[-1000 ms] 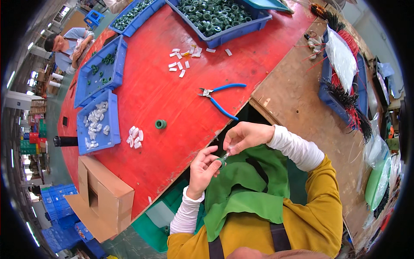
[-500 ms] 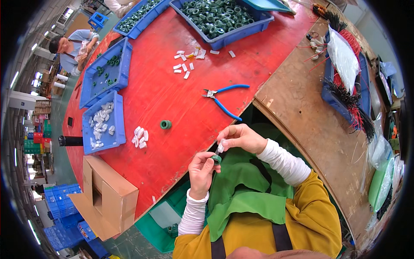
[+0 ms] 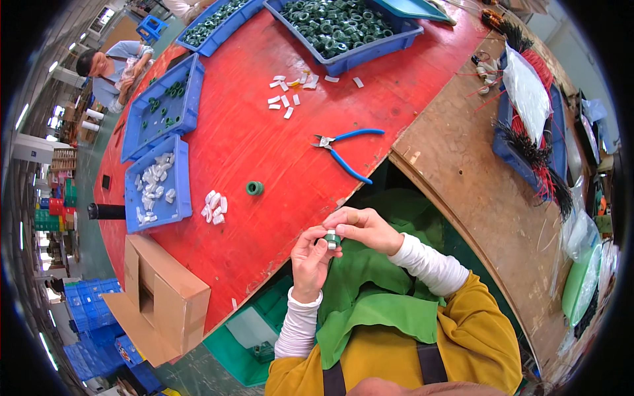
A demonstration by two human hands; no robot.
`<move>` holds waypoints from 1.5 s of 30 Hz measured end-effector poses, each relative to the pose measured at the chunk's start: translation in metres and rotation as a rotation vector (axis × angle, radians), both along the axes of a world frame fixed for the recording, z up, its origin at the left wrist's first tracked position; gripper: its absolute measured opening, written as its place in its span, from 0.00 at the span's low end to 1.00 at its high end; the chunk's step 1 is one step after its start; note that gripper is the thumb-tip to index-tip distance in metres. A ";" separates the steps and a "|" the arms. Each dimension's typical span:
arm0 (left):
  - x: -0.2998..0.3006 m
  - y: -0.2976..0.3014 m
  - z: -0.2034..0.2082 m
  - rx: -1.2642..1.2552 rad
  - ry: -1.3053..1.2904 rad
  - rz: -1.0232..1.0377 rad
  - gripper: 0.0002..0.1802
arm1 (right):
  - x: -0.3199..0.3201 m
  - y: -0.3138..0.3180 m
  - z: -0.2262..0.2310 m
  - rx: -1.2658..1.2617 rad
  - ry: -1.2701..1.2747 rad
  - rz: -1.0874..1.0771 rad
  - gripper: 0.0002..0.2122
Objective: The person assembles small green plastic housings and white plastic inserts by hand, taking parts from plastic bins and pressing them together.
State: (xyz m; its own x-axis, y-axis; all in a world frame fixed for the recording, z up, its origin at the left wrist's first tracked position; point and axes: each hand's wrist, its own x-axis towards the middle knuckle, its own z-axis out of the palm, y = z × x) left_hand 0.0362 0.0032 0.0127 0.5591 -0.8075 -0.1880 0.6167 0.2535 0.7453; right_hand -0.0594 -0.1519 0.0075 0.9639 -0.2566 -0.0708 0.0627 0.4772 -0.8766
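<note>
Between thumb and fingers of my left hand [image 3: 309,263] is a small green ring [image 3: 336,239], held just past the table's near edge. A white plastic piece [image 3: 331,235] lies against the ring, partly covered by fingers. My right hand [image 3: 367,230] is closed on that white piece, its fingertips meeting those of the left. Another green ring [image 3: 254,189] rests on the red table, beside a small pile of white pieces [image 3: 214,208]. Blue-handled side cutters [image 3: 343,153] lie with jaws apart, beyond my hands.
Blue trays hold green rings [image 3: 333,30] at the back and white pieces [image 3: 154,188] on the left. More white strips [image 3: 285,100] are scattered mid-table. A cardboard box [image 3: 165,300] stands at the left corner. Wire bundles [image 3: 538,125] fill a bin right. A co-worker [image 3: 117,69] sits far left.
My right hand has moved slightly left and down. The white piece, which stuck up above the green ring, now sits against it, and my hands are closer together.
</note>
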 end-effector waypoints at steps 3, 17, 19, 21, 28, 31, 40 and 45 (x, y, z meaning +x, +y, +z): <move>0.001 0.001 -0.002 -0.003 0.027 0.024 0.09 | -0.004 0.004 -0.008 -0.352 -0.105 -0.036 0.12; -0.004 -0.007 -0.002 -0.040 0.069 0.081 0.10 | -0.005 0.015 -0.007 -0.532 -0.100 -0.160 0.12; -0.005 -0.008 0.001 -0.028 0.107 0.101 0.10 | -0.005 0.016 -0.008 -0.484 -0.104 -0.170 0.12; -0.005 -0.008 0.001 -0.025 0.117 0.109 0.09 | -0.006 0.018 0.002 -0.353 0.060 -0.270 0.11; -0.008 -0.012 0.001 0.022 0.087 0.134 0.09 | -0.003 0.015 0.016 -1.127 -0.226 -0.480 0.17; -0.011 -0.013 0.004 0.078 0.034 0.143 0.08 | 0.001 0.013 0.015 -1.105 -0.200 -0.489 0.16; -0.008 -0.008 -0.005 0.112 0.145 0.187 0.08 | 0.002 0.008 0.017 -1.428 -0.437 -0.496 0.12; -0.001 -0.016 0.005 0.066 0.171 0.201 0.07 | 0.000 0.016 0.018 -1.430 -0.452 -0.461 0.12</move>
State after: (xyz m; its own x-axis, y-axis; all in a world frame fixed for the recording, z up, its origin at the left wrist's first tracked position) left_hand 0.0351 -0.0129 0.0178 0.6623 -0.6666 -0.3421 0.6773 0.3374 0.6538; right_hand -0.0599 -0.1355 0.0255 0.6596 -0.1232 0.7415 0.3355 -0.8345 -0.4371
